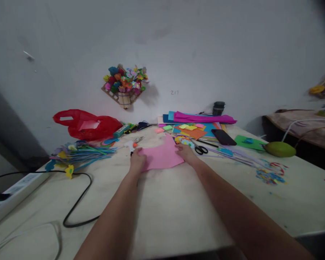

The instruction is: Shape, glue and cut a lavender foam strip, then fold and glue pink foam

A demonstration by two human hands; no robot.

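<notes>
A pink sheet of craft foam or paper (162, 157), with a notch cut from its top edge, spans the space between my two hands over the table. My left hand (137, 160) grips its left edge. At the right edge, my right hand (186, 153) has its fingers closed on the sheet. Just beyond my left hand lies a white glue gun (131, 145) with an orange part. Black-handled scissors (200, 149) rest to the right of my right hand, beside a flower-patterned piece (184, 141).
A red plastic bag (88, 126) and foam flowers on stems (78, 155) lie left. A power strip (16, 191) and black cable (79, 198) are nearer. Right are a phone (223, 137), green sheet (249, 143), green fruit-like object (280, 149) and colourful scraps (271, 175). Rolled magenta sheets (206, 118) line the back.
</notes>
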